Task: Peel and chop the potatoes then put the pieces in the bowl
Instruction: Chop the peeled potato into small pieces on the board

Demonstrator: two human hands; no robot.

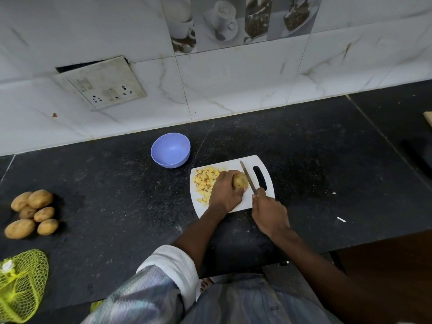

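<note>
A dark speckled stone counter (117, 195) runs across the view, backed by a wall of white marbled tiles (233, 85) that carries a grimy switch-and-socket plate (102, 83) hanging loose at its top edge. On the counter, right of centre, lies a white plastic cutting board (236, 163) with a slotted handle at its right end. Far to the left, at the bottom corner, sits a yellow-green mesh bag (21, 284), and above it a cluster of six unpeeled potatoes (32, 213), touching one another. A lilac bowl (170, 149) stands just beyond the board's left corner, near the wall; nothing shows inside it. The person's left forearm comes out of a rolled-up sleeve (170, 272). The left hand (223, 192) is curled over a potato (240, 180) with its skin on, gripping it down on the middle of the board. The right hand (268, 212) is wrapped round the handle of a knife (248, 177), forefinger lying toward the blade, which slants up and away just to the right of the held potato; whether the edge touches it cannot be told. A heap of small yellow potato pieces (207, 180) lies on the left half of the board, partly under the left wrist
</note>
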